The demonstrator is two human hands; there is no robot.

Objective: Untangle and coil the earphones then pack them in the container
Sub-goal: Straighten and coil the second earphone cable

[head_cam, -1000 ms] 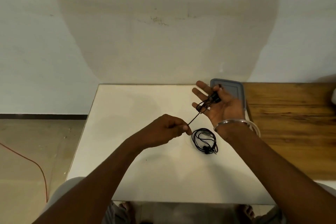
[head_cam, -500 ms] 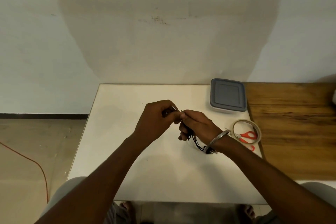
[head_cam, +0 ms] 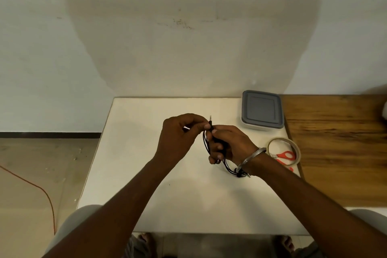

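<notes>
Head cam looking down, so nearest first: bare feet (head_cam: 146, 241) poke out under the near edge of a plain white desk (head_cam: 146, 195). Off to the left is a beige floor (head_cam: 31, 163) with a thin orange cable (head_cam: 41, 188) snaking across it. A wooden top (head_cam: 335, 142) butts up against the desk's right side, and a blotchy pale wall (head_cam: 188, 37) runs behind it all.

Now the actual stuff. Both hands are up over the middle of the desk. The right hand (head_cam: 228, 144), steel bangle (head_cam: 249, 158) on the wrist, has its fingers curled round the bunched black earphones (head_cam: 206, 144). The left hand (head_cam: 180, 138) pinches the cord with its fingertips, touching the right hand, and the plug (head_cam: 210, 120) sticks up between them. More black loops (head_cam: 230, 168) sit on the desk just under the right wrist; can't tell if they're the same set. Right of that wrist, a tape roll (head_cam: 283, 151) lies over red scissors (head_cam: 285, 155). Beyond them, at the far right corner, sits the container (head_cam: 261, 110), grey lid on.
</notes>
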